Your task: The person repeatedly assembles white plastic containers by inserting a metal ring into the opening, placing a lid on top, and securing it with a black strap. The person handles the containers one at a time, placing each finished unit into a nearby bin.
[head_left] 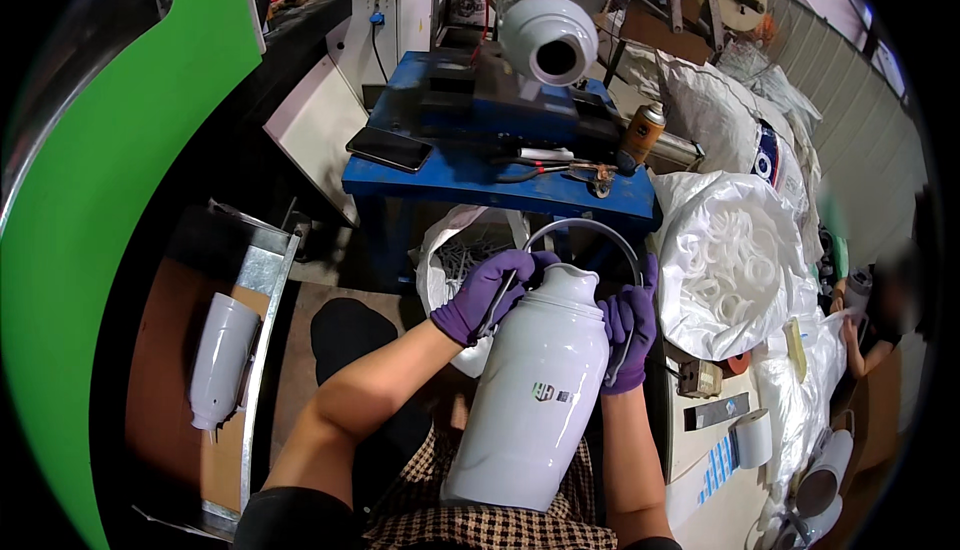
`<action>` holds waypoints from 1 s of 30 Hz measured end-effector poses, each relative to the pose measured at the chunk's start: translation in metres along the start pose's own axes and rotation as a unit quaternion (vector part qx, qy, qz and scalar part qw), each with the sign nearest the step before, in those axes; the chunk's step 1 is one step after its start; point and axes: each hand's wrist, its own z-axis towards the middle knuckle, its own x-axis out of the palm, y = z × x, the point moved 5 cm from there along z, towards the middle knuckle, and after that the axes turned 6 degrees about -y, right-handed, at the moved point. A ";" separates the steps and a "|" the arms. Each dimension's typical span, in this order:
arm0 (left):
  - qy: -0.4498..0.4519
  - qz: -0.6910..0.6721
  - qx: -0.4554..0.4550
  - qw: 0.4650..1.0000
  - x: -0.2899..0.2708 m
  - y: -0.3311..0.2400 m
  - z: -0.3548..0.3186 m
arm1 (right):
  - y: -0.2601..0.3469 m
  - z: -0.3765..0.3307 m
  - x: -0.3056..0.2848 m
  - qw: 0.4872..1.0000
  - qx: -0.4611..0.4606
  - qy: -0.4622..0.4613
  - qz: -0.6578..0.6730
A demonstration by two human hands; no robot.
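A glossy white vacuum flask (535,390), with a pouring lip at its top and a small label on its side, leans in my lap. Over its neck arches a grey bail handle (597,227). My left hand (490,295), in a purple glove, is closed around the handle's left arm beside the flask's shoulder. On the other side my right hand (630,335), gloved alike, has its fingers curled round the right arm of the handle. Whether the handle's ends are fixed to the flask is hidden by my hands.
Ahead, a blue workbench (385,183) carries a phone (390,149), pliers (540,172), a spray can (642,133) and a machine holding another flask body (545,28). A sack of white rings (722,275) stands right. Another flask (224,355) lies left. A person's arm (858,350) shows far right.
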 end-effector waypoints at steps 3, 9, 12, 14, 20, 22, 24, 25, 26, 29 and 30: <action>-0.048 0.010 -0.056 0.997 -0.003 0.004 -0.006 | -0.001 -0.001 0.002 0.999 0.005 0.020 0.044; -0.060 0.115 -0.072 0.989 0.000 -0.001 0.001 | -0.005 0.007 -0.023 0.985 0.058 0.086 0.135; -0.050 0.246 -0.010 0.968 0.027 -0.021 -0.005 | -0.024 0.006 -0.034 0.979 0.149 -0.004 0.139; 0.003 0.409 0.178 0.895 0.053 -0.043 -0.016 | -0.032 0.003 -0.020 0.977 0.206 0.014 0.061; 0.282 0.521 0.556 0.583 0.116 -0.044 -0.078 | -0.021 0.005 0.022 0.899 0.317 0.185 -0.240; 0.241 0.475 0.528 0.661 0.109 -0.048 -0.073 | -0.022 0.002 0.023 0.907 0.316 0.167 -0.224; 0.113 0.319 0.440 0.832 0.085 -0.051 -0.053 | -0.022 0.003 0.028 0.912 0.303 0.163 -0.223; -0.004 0.176 0.345 0.922 0.058 -0.043 -0.035 | -0.023 0.004 0.035 0.913 0.294 0.171 -0.225; -0.119 0.022 0.235 0.964 0.027 -0.028 -0.023 | -0.024 0.005 0.038 0.914 0.285 0.178 -0.228; -0.029 -0.007 0.162 0.986 0.031 -0.037 -0.013 | -0.028 0.012 -0.002 0.970 0.115 0.090 -0.196; 0.019 -0.066 0.126 0.990 0.033 -0.040 -0.009 | -0.030 0.013 -0.018 0.975 0.032 0.060 -0.213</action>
